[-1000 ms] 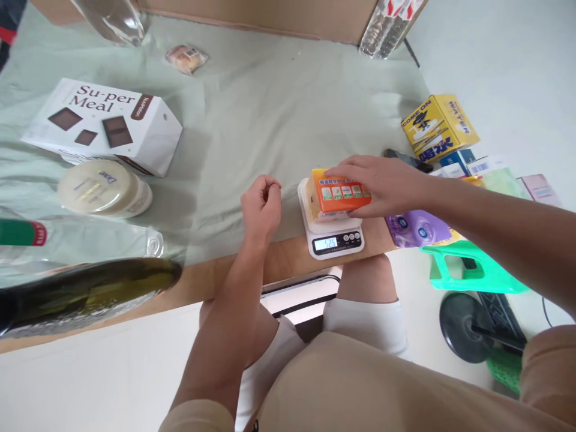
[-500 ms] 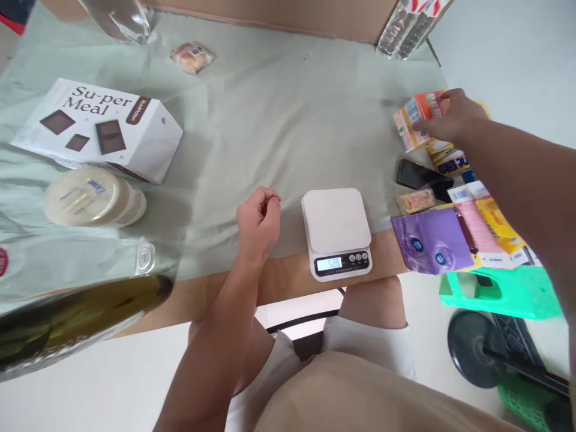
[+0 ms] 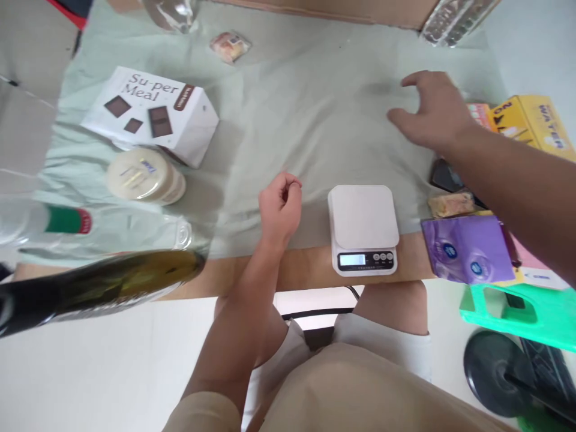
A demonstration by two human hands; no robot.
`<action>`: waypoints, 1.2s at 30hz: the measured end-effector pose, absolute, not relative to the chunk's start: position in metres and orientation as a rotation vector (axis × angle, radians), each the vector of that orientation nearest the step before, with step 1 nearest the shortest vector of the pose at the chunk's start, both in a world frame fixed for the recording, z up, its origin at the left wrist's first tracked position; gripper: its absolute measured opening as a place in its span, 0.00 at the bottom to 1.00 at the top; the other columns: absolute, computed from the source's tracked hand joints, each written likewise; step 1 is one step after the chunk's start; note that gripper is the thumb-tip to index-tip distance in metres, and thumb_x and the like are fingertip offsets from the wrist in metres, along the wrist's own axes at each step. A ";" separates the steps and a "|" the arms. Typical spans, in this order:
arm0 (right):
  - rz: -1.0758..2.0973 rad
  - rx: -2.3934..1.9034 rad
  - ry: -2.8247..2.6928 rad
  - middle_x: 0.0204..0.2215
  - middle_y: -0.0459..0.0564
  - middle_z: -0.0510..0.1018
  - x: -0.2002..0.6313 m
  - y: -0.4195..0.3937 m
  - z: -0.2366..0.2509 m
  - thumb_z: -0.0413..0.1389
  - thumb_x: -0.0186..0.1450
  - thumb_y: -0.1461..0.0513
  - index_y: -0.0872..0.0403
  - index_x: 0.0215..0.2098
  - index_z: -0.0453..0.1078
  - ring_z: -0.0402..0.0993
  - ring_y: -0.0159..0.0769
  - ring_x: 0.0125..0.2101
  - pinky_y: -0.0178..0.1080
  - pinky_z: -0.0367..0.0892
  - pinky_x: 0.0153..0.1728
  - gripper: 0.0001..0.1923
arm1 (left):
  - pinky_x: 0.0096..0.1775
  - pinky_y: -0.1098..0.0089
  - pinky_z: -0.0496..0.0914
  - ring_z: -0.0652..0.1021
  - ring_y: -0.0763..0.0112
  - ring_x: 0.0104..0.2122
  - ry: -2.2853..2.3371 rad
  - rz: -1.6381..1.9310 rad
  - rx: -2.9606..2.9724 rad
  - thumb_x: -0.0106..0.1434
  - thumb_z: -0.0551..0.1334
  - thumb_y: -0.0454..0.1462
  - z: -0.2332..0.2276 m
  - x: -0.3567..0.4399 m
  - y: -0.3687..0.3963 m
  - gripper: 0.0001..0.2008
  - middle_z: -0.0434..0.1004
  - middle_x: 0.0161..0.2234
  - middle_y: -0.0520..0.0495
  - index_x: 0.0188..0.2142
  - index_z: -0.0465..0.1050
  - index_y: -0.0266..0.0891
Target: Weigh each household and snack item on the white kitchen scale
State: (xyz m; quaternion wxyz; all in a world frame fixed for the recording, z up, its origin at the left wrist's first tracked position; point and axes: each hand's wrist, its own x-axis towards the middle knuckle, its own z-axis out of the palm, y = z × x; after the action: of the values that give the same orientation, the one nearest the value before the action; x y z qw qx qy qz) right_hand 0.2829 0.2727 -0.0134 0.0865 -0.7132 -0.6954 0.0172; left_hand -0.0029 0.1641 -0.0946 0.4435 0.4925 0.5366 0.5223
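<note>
My right hand (image 3: pixel 429 111) hovers over the green cloth with thumb and fingers spread, holding nothing. Partly behind its wrist are an orange-pink carton (image 3: pixel 480 114) and a yellow box (image 3: pixel 537 123) marked "WATER". Under that forearm a dark phone (image 3: pixel 443 174) is half covered. My left hand (image 3: pixel 281 204) rests on the cloth in a loose fist, with nothing visible in it. To its right stands a white kitchen scale (image 3: pixel 363 219) with a bare platform and a lit display; its digits are unreadable. A small wrapped snack (image 3: pixel 450 204) and a purple packet (image 3: pixel 465 249) lie right of the scale.
At left are a white "Su-per Meal" box (image 3: pixel 153 114), a lidded tub (image 3: pixel 144 177) and clear and dark green bottles (image 3: pixel 135 277). Another wrapped snack (image 3: pixel 229 47) lies toward the back. Cardboard (image 3: pixel 315 9) borders the far side. A green plastic stool (image 3: pixel 553 315) stands below right.
My right hand has let go of the orange-pink carton and moved left, its fingers apart. My left hand keeps its loose fist. The camera has turned left, shifting everything rightward in view.
</note>
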 end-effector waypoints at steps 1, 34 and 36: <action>0.145 -2.005 -2.146 0.69 0.73 0.70 0.248 0.271 -0.012 0.59 0.71 0.54 0.64 0.71 0.67 0.66 0.57 0.72 0.57 0.61 0.70 0.34 | 0.25 0.71 0.59 0.64 0.76 0.21 1.336 1.338 1.212 0.65 0.58 0.38 -0.094 -0.007 0.164 0.09 0.62 0.19 0.55 0.27 0.68 0.42; 0.322 -0.787 -3.162 0.61 0.50 0.81 -0.037 0.272 -0.017 0.62 0.54 0.42 0.43 0.62 0.70 0.76 0.58 0.62 0.65 0.69 0.67 0.40 | 0.33 0.57 0.64 0.63 0.65 0.22 1.367 1.761 1.458 0.70 0.31 0.68 -0.093 -0.066 0.127 0.39 0.52 0.17 0.49 0.20 0.57 0.46; 0.390 -0.861 -3.159 0.63 0.50 0.80 -0.013 0.265 -0.018 0.63 0.55 0.42 0.42 0.62 0.70 0.76 0.58 0.61 0.65 0.68 0.66 0.38 | 0.35 0.58 0.65 0.63 0.66 0.22 1.352 1.742 1.513 0.71 0.37 0.67 -0.093 -0.064 0.126 0.37 0.51 0.17 0.50 0.20 0.57 0.46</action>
State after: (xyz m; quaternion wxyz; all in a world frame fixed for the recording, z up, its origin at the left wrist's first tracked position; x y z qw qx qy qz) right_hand -0.0128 0.2649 -0.0179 -0.0779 -0.2604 -0.9551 0.1178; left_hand -0.0636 0.1256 -0.0931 0.2316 0.5502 0.4919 0.6338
